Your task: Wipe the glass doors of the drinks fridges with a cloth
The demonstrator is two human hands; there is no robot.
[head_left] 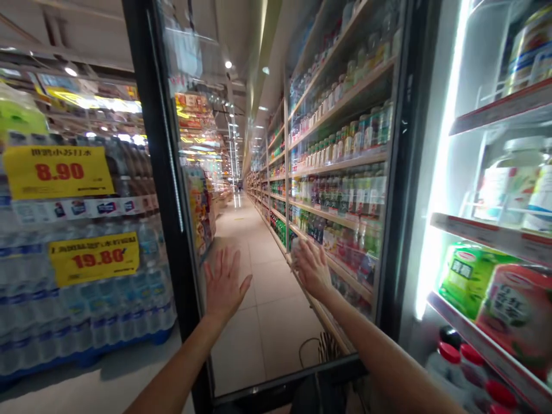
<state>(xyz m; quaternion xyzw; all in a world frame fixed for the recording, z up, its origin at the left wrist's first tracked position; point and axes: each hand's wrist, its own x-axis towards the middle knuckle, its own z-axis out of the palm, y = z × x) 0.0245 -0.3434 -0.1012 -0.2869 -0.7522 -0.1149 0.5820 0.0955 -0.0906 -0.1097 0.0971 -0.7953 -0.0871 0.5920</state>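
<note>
A tall glass door [259, 322] in a black frame stands open in front of me, beside a lit drinks cooler. My left hand [224, 284] is raised at the lower left of the glass, palm towards it, with its fingers spread and nothing in them. Further right, my right hand [314, 269] is at the glass too, slightly blurred. Its fingers are bent over a small whitish wad [296, 250] that looks like a cloth or tissue; much of it is hidden by the fingers.
Right of the door, cooler shelves [487, 236] hold bottles and a green pack [463, 276]. Stacked water bottles [99, 305] with yellow price signs [95, 259] stand at left. Through the glass, bottle-lined shelving [336, 161] runs along a tiled aisle. A dark wire coil [330, 348] lies low down.
</note>
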